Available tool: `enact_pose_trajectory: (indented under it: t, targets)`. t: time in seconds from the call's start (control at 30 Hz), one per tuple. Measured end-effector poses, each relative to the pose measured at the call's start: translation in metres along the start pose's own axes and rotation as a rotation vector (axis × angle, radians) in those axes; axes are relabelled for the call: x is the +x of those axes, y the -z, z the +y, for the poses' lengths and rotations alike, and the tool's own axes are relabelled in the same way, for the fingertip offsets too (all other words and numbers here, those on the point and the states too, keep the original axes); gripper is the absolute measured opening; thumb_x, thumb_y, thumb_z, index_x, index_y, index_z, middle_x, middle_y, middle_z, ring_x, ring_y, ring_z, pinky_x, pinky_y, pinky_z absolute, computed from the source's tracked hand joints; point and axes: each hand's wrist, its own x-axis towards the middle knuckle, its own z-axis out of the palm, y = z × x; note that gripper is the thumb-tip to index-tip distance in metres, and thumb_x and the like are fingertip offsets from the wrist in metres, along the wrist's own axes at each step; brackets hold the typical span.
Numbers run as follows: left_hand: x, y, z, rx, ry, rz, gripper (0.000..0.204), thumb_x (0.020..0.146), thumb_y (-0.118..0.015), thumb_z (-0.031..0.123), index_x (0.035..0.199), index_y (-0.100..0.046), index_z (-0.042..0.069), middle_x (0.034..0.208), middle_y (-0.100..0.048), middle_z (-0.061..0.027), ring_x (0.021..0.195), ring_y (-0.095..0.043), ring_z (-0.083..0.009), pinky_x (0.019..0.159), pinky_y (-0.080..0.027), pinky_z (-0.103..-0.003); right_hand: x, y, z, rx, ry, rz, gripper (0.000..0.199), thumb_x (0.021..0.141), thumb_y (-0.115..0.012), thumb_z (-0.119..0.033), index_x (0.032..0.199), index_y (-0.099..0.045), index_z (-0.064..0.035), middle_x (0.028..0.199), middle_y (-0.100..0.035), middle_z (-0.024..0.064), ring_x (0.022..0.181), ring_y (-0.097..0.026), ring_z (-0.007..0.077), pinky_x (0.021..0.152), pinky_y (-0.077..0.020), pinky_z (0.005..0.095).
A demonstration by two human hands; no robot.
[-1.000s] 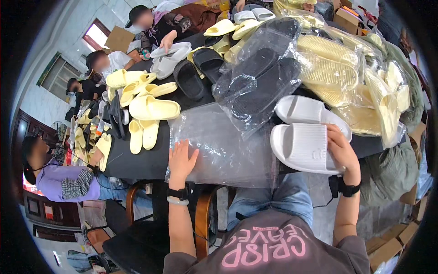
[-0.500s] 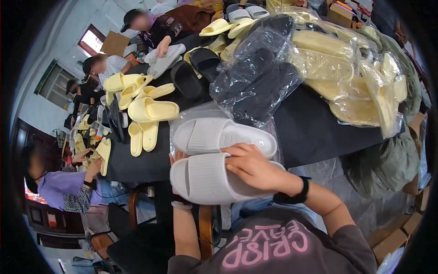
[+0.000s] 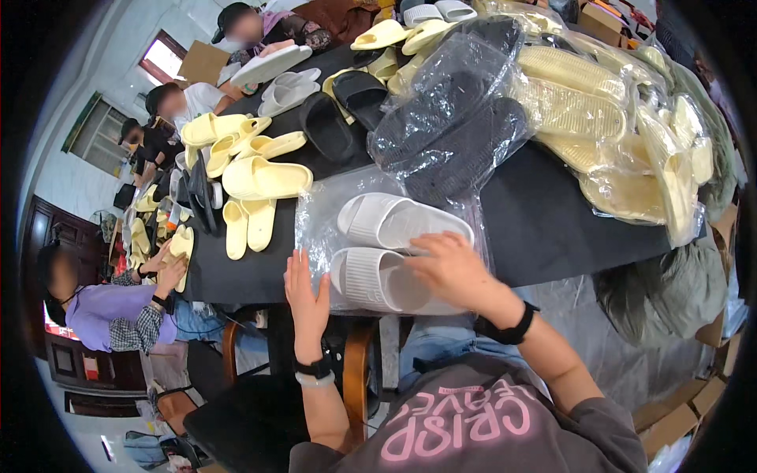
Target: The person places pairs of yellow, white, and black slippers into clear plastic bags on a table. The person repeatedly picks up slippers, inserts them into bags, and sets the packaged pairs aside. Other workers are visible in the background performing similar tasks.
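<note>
A pair of grey slide slippers lies side by side on a clear plastic bag (image 3: 319,206), toes to the left. My right hand (image 3: 456,272) reaches over their heel halves with fingers spread, between the far slipper (image 3: 369,221) and the near slipper (image 3: 369,277); it appears to touch them without gripping. Beside the toe ends, at the bag's left edge, my left hand (image 3: 305,296) is open, fingers extended upward, apart from the slippers. Some of the near slipper's heel is covered by my right hand.
Black slippers in clear bags (image 3: 453,134) lie just beyond the grey pair on the black table (image 3: 544,229). Bagged yellow slippers (image 3: 579,102) are heaped at the far right, loose yellow slippers (image 3: 268,177) at left. A person in purple (image 3: 118,319) handles a yellow slipper.
The grey slippers have come down onto the bag, lower and farther from me. My left hand has come out from under the near one. Across the table, a person has raised a light slipper.
</note>
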Motion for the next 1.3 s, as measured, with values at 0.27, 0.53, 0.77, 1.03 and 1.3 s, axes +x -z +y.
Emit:
enact_pose_trajectory:
  t: [0.27,0.53,0.77,1.03,1.3]
  targets:
    - [0.012,0.016,0.145,-0.048,-0.521,-0.233,0.04,0.082,-0.062,0.005,0.122,-0.06,-0.001,0.122,-0.063,-0.0147,0.099,-0.06,-0.0292,0.088,-0.047,-0.041,-0.043,0.041,0.047,0.33,-0.398,0.262,0.034,0.087,-0.056,-0.002,0.121,-0.053,-0.0006,0.114,-0.058,0.0195,0.109,-0.057,0.035,0.091,-0.0467,0.0406]
    - [0.045,-0.02,0.135,0.569,-0.63,-0.281,0.028,0.075,-0.061,0.006,0.102,-0.064,0.001,0.09,-0.066,-0.0113,0.079,-0.065,-0.0248,0.067,-0.05,-0.038,-0.067,0.027,0.044,0.243,-0.229,0.218,0.031,0.078,-0.063,-0.003,0.108,-0.055,-0.003,0.1,-0.061,0.0142,0.097,-0.06,0.0322,0.085,-0.0452,0.043]
    - [0.062,-0.001,0.119,0.653,-0.563,-0.383,0.009,0.074,-0.061,0.005,0.083,-0.062,0.007,0.079,-0.065,-0.0087,0.065,-0.068,-0.0259,0.053,-0.051,-0.037,-0.069,0.022,0.053,0.098,-0.164,0.157,0.021,0.079,-0.065,-0.009,0.099,-0.062,-0.0088,0.114,-0.064,0.0051,0.104,-0.059,0.0246,0.089,-0.0432,0.0394]
    - [0.12,0.082,0.079,0.591,-0.605,-0.066,0.02,0.076,-0.056,0.004,0.09,-0.07,0.008,0.09,-0.071,-0.0086,0.067,-0.069,-0.0274,0.058,-0.053,-0.037,-0.071,0.029,0.049,0.009,-0.137,0.048,0.042,0.073,-0.07,-0.011,0.114,-0.068,-0.0184,0.12,-0.06,0.0043,0.107,-0.055,0.024,0.091,-0.0423,0.0399]
    - [0.292,0.119,-0.013,0.711,-0.307,0.167,0.037,0.08,-0.054,0.002,0.114,-0.065,0.011,0.11,-0.066,-0.0149,0.085,-0.067,-0.0344,0.071,-0.053,-0.044,-0.07,0.029,0.05,-0.008,-0.14,0.034,0.043,0.07,-0.071,-0.009,0.111,-0.068,-0.0196,0.121,-0.059,0.0036,0.108,-0.055,0.0233,0.092,-0.0416,0.0393]
